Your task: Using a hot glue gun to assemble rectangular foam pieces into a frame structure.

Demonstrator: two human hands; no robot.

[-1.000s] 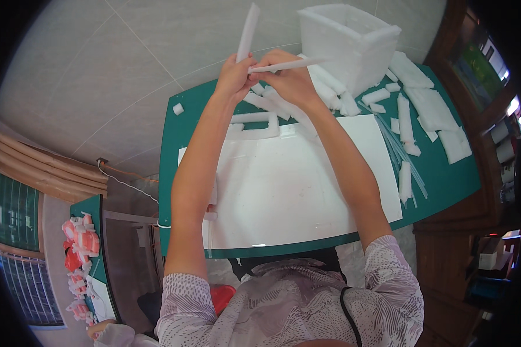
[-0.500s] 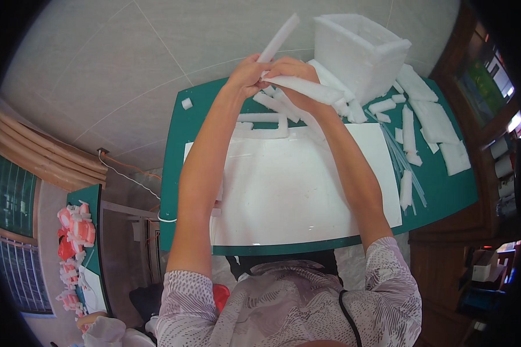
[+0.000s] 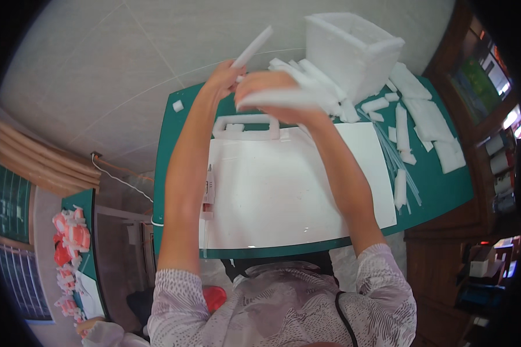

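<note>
Lifting both hands higher off the green worktop (image 3: 173, 150) than a second ago, the person brings two foam pieces together. At one o'clock the open foam box (image 3: 353, 52) shows nothing inside. Right hand (image 3: 272, 95) grips a flat foam strip (image 3: 283, 99); left hand (image 3: 223, 78) pinches a thin foam stick (image 3: 253, 46).

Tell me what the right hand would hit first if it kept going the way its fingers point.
The right hand points toward the left hand, which holds a white foam strip. It would likely meet that hand or strip first, though depth is unclear.
</note>
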